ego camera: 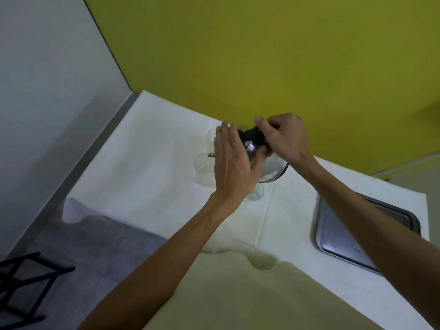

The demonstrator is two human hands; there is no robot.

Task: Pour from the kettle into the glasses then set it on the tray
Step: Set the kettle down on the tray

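Note:
A steel kettle with a black handle is tilted to the left above the white-covered table, its spout over a clear glass. My right hand grips the black handle on top. My left hand lies flat against the kettle's side and lid, fingers spread, hiding much of the body. A second clear glass stands behind, near the yellow wall. A third glass peeks out below the kettle, partly hidden by my left wrist. A steel tray lies at the right of the table.
The white cloth-covered table runs along a yellow wall. Its left edge drops to a grey floor, where a black metal frame stands at the lower left. A few water drops sit on the cloth near the front.

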